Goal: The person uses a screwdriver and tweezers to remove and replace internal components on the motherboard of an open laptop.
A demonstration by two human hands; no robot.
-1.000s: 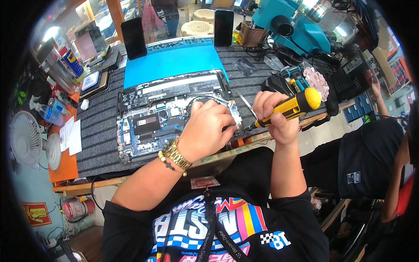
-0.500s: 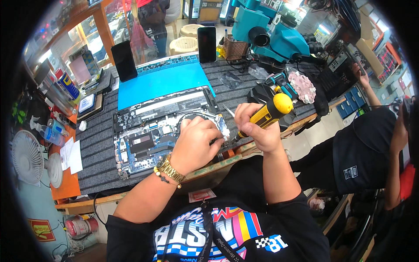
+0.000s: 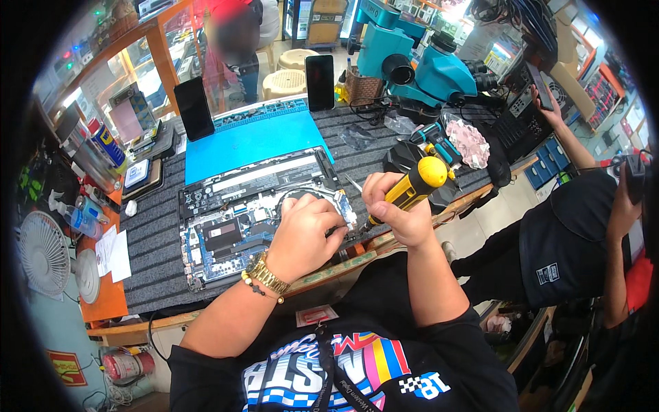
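Observation:
An opened laptop base (image 3: 237, 237) lies in front of me, its blue circuit board, fan and long black battery (image 3: 264, 175) bare. My left hand (image 3: 309, 233) rests over its right near part, fingers bent and pinched together; what they hold, if anything, is hidden. Closed in my right hand (image 3: 399, 214) is a yellow and black screwdriver (image 3: 416, 184), tilted with its rounded yellow end up and its lower end toward the laptop's near right corner. A thin pointed silver tool (image 3: 353, 182) sticks out beside the right fingers.
Behind the laptop lies a blue mat (image 3: 257, 144) with two dark phones (image 3: 320, 82) standing by it. A teal microscope (image 3: 425, 65) and a teal power tool (image 3: 439, 141) stand to the right. Bottles and a white fan (image 3: 44, 250) fill the left. Another person (image 3: 570, 233) stands at the right.
The view has shifted a little. My right hand and the screwdriver are slightly further left; my left hand stays over the laptop. Behind the table, a person in red has come further into view.

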